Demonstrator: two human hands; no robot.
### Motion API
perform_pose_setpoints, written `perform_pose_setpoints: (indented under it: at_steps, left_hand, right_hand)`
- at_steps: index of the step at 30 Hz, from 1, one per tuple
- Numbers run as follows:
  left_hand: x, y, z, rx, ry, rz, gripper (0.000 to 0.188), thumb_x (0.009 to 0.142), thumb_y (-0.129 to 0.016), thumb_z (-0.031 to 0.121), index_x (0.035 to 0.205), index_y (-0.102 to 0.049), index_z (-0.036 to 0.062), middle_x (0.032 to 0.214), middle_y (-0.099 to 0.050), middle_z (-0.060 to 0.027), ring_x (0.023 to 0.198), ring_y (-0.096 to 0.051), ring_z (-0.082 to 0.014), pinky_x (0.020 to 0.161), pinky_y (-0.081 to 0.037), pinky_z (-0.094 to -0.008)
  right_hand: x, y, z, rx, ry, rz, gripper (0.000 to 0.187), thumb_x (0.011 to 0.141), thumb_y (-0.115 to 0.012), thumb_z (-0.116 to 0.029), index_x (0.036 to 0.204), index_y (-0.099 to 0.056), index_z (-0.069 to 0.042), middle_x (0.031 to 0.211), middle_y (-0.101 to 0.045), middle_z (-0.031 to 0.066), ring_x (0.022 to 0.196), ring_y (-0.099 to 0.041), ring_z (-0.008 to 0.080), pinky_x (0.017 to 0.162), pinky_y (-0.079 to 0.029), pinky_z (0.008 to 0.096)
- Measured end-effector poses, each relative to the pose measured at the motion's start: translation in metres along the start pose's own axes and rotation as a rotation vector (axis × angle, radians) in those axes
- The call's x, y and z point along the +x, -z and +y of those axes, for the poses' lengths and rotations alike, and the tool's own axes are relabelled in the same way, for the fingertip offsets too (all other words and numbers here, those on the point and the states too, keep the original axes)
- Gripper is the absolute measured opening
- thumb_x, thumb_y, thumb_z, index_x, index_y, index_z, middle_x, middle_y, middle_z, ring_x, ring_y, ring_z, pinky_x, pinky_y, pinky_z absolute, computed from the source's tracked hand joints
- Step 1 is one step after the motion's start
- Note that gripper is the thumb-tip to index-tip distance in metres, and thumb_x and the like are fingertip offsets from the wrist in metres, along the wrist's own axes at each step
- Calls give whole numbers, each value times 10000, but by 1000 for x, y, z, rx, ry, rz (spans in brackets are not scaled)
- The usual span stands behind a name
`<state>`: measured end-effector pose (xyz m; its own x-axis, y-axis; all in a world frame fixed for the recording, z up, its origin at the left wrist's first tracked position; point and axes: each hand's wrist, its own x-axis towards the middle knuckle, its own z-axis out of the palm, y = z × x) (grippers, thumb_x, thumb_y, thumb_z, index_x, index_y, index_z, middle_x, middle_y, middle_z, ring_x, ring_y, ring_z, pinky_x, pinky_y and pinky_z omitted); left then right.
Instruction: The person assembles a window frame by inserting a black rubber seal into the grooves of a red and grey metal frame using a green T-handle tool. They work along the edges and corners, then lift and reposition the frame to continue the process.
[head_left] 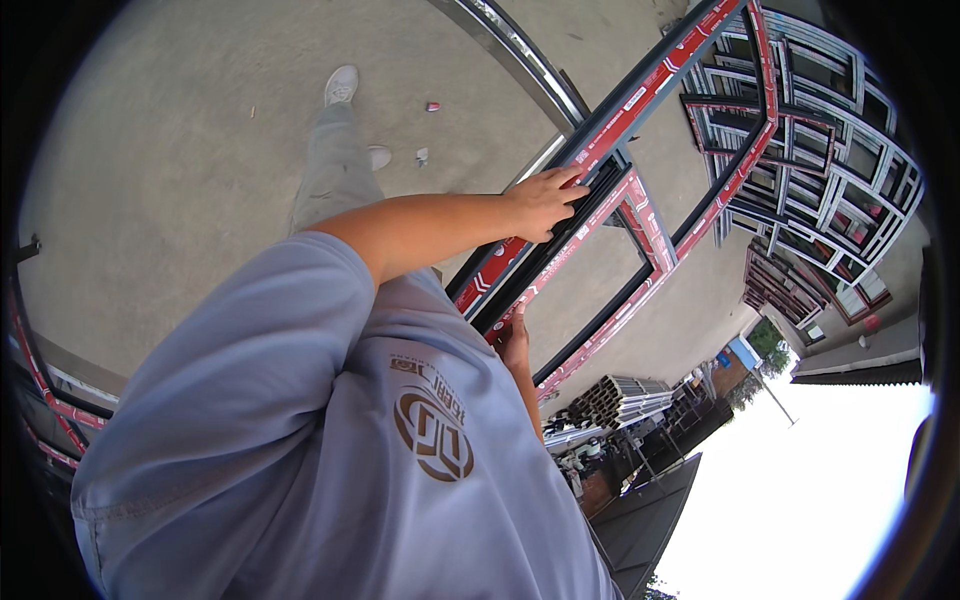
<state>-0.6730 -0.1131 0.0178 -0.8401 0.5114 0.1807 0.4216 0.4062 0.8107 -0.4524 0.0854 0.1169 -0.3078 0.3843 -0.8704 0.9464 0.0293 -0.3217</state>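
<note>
A dark window frame [640, 100], covered in red and white protective film, stands tilted close against my body, running from the lower middle to the upper right. Inside it sits a smaller sash [650, 225] with the same film. My left hand [540, 207] lies across the near bar, its fingers spread over the dark channel between frame and sash. Lower down, near my shirt, my right hand [515, 342] grips the film-covered bar with the thumb on top. The right hand's other fingers are mostly hidden.
Several window frames [840, 190] lean in a stack at the right. Bundled metal profiles [625, 405] lie behind the frame. A curved-looking metal bar [530, 60] runs beyond it. More red-filmed frames [75, 415] stand at the left. Small litter [432, 106] dots the concrete floor [200, 150].
</note>
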Motion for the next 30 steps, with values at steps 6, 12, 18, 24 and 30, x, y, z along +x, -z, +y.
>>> perform_pose_setpoints:
  at_steps: [6, 12, 18, 24, 30]
  left_hand:
    - [-2, 5, -2, 32, -15, -79, 767, 707, -872, 371, 1371, -644, 60, 1686, -336, -142, 1607, -172, -384, 1303, -247, -479]
    - [-10, -5, -28, -61, -112, 6, 1134, 718, -857, 429, 1619, -336, -21, 1746, -222, -184, 1632, -159, -333, 1333, -165, -428]
    - [-9, -15, -33, -107, -129, 15, 1159, 702, -872, 417, 1626, -320, -15, 1752, -195, -200, 1638, -149, -331, 1331, -166, -424]
    - [-9, -11, -31, -128, -114, -8, 1200, 689, -888, 401, 1645, -285, -2, 1756, -193, -191, 1636, -168, -320, 1327, -176, -420]
    - [-7, 1, -27, -63, -94, -44, 1138, 733, -853, 368, 1647, -284, -1, 1749, -210, -193, 1630, -194, -297, 1325, -193, -389]
  right_hand:
    - [8, 3, 0, -4, -48, -7, 668, 1018, -579, -676, 1334, -598, -87, 1158, -682, 12, 1028, -626, 146, 949, -490, 358]
    - [22, 9, 5, -21, -77, -52, 679, 1019, -566, -689, 1361, -580, -102, 1221, -689, 21, 1114, -636, 159, 989, -482, 361]
    - [33, 20, 9, -27, -82, -116, 692, 1033, -537, -688, 1424, -554, -118, 1317, -665, 24, 1191, -621, 181, 1026, -473, 383]
    - [37, 23, 9, -66, -134, -93, 742, 1027, -528, -705, 1504, -497, -138, 1393, -628, 29, 1259, -592, 197, 1058, -468, 406]
    - [40, 20, 8, -94, -105, -102, 755, 1025, -510, -721, 1499, -496, -133, 1392, -630, 36, 1265, -593, 207, 1078, -456, 422]
